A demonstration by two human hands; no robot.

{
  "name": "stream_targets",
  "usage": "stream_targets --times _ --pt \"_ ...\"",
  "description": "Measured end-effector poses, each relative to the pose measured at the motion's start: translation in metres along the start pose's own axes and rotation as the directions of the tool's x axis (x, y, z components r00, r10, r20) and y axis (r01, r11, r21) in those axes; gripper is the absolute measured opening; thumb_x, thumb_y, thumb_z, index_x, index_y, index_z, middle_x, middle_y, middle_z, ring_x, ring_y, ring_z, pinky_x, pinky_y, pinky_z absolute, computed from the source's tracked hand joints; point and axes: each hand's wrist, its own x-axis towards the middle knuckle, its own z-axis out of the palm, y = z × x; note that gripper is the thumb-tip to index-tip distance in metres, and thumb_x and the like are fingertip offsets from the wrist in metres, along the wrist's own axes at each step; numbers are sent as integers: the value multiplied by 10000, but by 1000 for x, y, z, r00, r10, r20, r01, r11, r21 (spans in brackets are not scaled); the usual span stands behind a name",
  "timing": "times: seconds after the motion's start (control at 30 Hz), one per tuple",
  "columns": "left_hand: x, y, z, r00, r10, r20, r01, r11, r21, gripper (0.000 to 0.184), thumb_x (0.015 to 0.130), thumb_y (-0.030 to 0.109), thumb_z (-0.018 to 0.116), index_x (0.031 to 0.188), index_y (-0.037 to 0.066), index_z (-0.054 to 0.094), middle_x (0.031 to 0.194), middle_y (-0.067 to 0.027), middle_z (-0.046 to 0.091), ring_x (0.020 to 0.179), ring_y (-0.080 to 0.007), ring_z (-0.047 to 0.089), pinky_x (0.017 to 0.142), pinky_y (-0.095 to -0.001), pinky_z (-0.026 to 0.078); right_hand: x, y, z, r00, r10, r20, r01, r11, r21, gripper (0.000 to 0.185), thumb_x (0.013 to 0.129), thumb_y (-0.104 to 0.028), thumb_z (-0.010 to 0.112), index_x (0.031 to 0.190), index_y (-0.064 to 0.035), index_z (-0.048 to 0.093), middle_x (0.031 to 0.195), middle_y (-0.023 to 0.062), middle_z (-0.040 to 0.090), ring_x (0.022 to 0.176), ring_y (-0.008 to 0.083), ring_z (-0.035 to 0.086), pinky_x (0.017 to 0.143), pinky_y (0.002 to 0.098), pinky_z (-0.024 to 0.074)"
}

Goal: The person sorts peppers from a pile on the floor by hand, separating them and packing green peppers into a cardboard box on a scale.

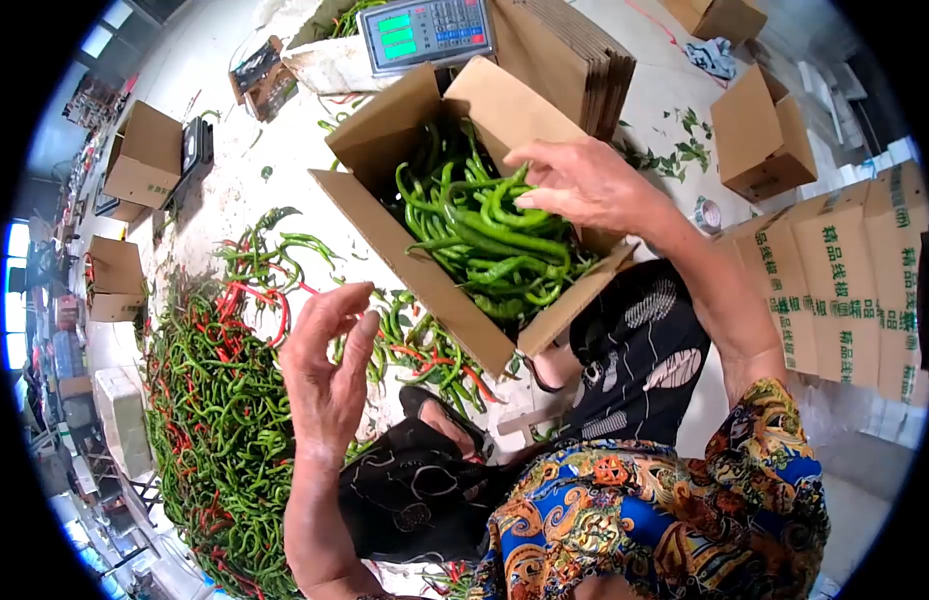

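Note:
An open cardboard box [415, 275] stands between my knees, filled with long green chili peppers [505, 235]. Over its right side hovers my right hand [590, 185], thumb and fingers apart, with pepper tips just behind them. No pepper shows in its grasp. To the left of the box, my left hand [330, 345] is raised with thumb and fingers spread, holding nothing. Beneath and beside it lies a large heap of green and red chili peppers [230, 420] on the floor.
A digital scale display [430, 35] stands behind the box, beside flattened cartons [575, 60]. Other cardboard boxes sit at left [145, 155] and right [765, 130]. Stacked printed cartons [845, 280] line the right side. A tape roll [707, 214] and leaves [680, 155] lie on the floor.

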Motion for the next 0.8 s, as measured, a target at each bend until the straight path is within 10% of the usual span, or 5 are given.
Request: stream_targets --times 0.17,0.3,0.37,0.57,0.8 --pt "5 -17 12 942 -334 16 332 927 -173 644 915 311 657 1405 -16 399 1297 -195 520 1161 -254 534 946 -362 466 -19 33 18 947 -300 -112 234 888 -395 602 693 -300 800 1180 -23 579 1232 194 576 1147 368 536 983 438 426" --pt "4 -41 41 863 -476 171 506 823 -259 822 886 338 682 1487 8 228 1393 -217 424 1161 -281 522 874 -382 501 -17 62 0 928 -27 -372 -158 876 -455 638 772 -303 736 1284 -16 484 1284 242 526 1136 354 544 965 457 434" --pt "6 -40 52 841 -453 295 535 777 -332 814 864 342 720 1447 -12 276 1368 -229 439 1196 -306 514 938 -398 497 -12 73 -11 911 411 -22 -397 864 -310 620 784 -313 716 1264 -2 475 1124 255 611 1021 384 606 889 471 480" --pt "17 -31 61 827 -460 324 563 686 -461 634 916 196 628 1417 11 286 1308 -175 474 1190 -263 494 1009 -390 423 -25 69 -4 932 39 -360 -136 959 -247 599 799 -248 715 1297 -15 476 1140 214 603 1043 403 573 879 465 455" --pt "30 -37 57 840 -468 274 539 671 -508 564 968 309 524 1402 17 312 1330 -141 458 1205 -240 467 997 -386 408 -27 23 -1 960 -100 -260 42 975 -218 464 768 -162 748 1175 -14 582 1199 171 582 1088 356 559 948 434 436"
